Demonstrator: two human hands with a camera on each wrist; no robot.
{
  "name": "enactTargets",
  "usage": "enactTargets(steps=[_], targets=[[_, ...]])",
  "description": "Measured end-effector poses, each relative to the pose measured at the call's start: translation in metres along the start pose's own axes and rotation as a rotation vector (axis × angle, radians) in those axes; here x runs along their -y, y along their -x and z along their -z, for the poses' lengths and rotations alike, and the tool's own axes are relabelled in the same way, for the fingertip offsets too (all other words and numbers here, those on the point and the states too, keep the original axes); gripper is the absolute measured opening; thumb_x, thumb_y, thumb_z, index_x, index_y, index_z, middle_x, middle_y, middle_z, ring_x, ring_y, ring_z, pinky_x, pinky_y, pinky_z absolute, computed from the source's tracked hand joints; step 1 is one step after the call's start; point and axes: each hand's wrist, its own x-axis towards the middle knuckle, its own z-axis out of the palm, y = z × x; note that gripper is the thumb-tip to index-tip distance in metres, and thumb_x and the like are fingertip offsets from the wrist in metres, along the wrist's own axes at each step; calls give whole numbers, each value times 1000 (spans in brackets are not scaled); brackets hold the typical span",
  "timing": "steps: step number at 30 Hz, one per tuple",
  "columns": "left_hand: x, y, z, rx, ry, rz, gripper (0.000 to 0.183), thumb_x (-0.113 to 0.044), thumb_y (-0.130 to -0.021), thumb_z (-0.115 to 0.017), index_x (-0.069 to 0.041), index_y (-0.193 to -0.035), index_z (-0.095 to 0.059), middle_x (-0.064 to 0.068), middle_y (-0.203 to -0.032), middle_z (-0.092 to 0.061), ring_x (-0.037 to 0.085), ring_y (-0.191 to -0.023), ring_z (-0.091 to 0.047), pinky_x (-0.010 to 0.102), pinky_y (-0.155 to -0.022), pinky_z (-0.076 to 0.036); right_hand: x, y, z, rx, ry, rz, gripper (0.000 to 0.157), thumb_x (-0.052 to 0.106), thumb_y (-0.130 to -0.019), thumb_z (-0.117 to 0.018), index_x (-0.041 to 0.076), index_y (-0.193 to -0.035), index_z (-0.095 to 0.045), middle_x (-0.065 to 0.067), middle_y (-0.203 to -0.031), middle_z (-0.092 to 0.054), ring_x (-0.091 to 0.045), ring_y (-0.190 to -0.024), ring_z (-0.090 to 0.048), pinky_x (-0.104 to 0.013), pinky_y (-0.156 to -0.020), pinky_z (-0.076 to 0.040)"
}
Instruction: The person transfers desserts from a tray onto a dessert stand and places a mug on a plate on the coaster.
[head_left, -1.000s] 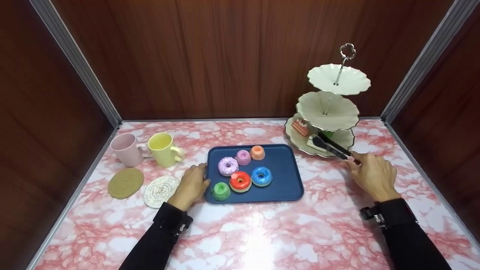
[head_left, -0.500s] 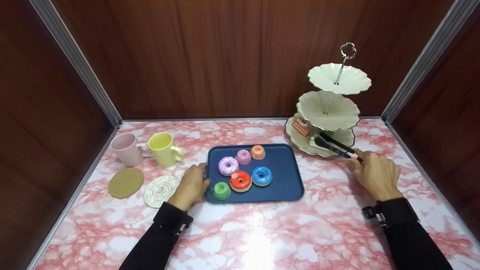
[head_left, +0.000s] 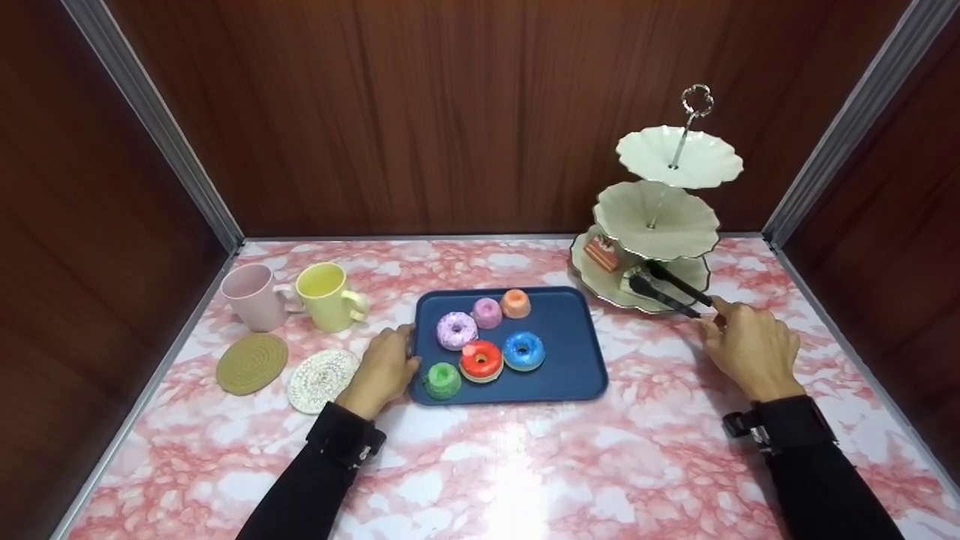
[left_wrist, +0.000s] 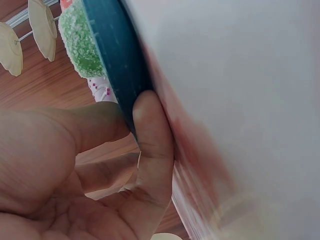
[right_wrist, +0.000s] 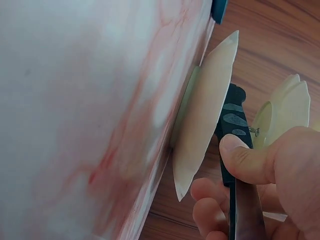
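My left hand (head_left: 382, 371) grips the left rim of a dark blue tray (head_left: 566, 360). In the left wrist view a finger (left_wrist: 152, 125) lies under the tray's edge. My right hand (head_left: 754, 349) holds black tongs (head_left: 682, 286), thumb pressed along one arm in the right wrist view. The tongs' arms stand apart over the bottom tier of a cream three-tier stand (head_left: 656, 217). Their near tip overlaps a whitish cake slice (head_left: 627, 279) there. An orange-pink layered cake slice (head_left: 600, 253) sits farther left on that tier. Something green behind the tongs is mostly hidden.
On the tray lie a lilac donut (head_left: 457, 331), a red donut (head_left: 481, 361), a blue donut (head_left: 523, 351) and small green, pink and orange cakes. At left stand a pink mug (head_left: 251, 300) and a yellow mug (head_left: 324, 304), with two round coasters (head_left: 251, 364) before them.
My right hand has shifted slightly right with the tongs, and their tips have spread a little. The whitish cake slice has moved slightly right. My left hand and the tray stay in place.
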Motion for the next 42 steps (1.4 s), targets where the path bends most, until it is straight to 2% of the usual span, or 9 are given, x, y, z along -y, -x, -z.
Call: enactTargets(steps=[7,12,16,19,25,29,35,39,42], targets=[[0,-1,0,-1,17,0,55,-13,-80,-68,-5,-131,-49,15,-100,-58,30,-97,-57,41,-89,-47,1,-1,1,14,-2,-5,38,46,-83,-61,25,-114,-64,-6,-83,-69,-47,-70,-57,-43,-42,-26],[-1,0,1,4,5,-2,55,-13,-80,-68,-5,-131,-49,14,-98,-58,30,-95,-56,41,-88,-47,4,-1,5,19,-13,-13,40,44,-83,-61,25,-118,-62,-3,-87,-70,-47,-73,-58,-43,-42,-27],[-1,0,2,5,-8,-13,55,-12,-80,-68,-4,-131,-48,12,-92,-56,29,-92,-56,41,-86,-48,9,0,6,2,-24,-2,39,45,-83,-61,25,-117,-63,-4,-86,-69,-46,-71,-58,-41,-40,-26],[0,0,1,1,-8,-20,55,-12,-80,-68,-3,-131,-49,13,-95,-57,30,-93,-57,42,-87,-48,13,2,7,1,-23,3,38,48,-82,-62,28,-114,-64,-5,-84,-69,-45,-68,-58,-40,-40,-25],[0,1,-1,10,-3,-1,56,-13,-81,-67,-5,-133,-47,18,-104,-58,32,-100,-57,43,-92,-47,23,4,8,10,-41,3,50,57,-80,-59,32,-123,-59,-6,-88,-69,-42,-69,-59,-40,-41,-26],[0,1,-1,6,3,0,57,-13,-81,-68,-5,-133,-47,19,-106,-58,33,-101,-57,43,-93,-47,30,5,9,-3,-60,27,55,62,-79,-57,31,-125,-59,-6,-86,-69,-39,-68,-60,-40,-40,-28],[1,0,-1,4,7,0,56,-13,-80,-68,-6,-133,-48,19,-107,-58,33,-102,-56,43,-93,-46,40,7,10,-42,-71,102,50,57,-78,-62,31,-121,-61,-2,-73,-66,-32,-60,-59,-35,-36,-25],[1,0,0,6,6,4,56,-13,-81,-68,-6,-132,-48,18,-106,-58,33,-102,-56,43,-93,-46,45,9,11,-21,-68,122,51,57,-78,-62,30,-121,-61,2,-73,-65,-29,-62,-60,-33,-36,-25],[0,0,0,0,5,2,56,-13,-80,-68,-5,-132,-49,15,-99,-58,31,-98,-57,42,-91,-47,50,11,11,19,-83,120,49,58,-79,-60,32,-119,-61,5,-71,-63,-24,-61,-58,-32,-38,-26]])
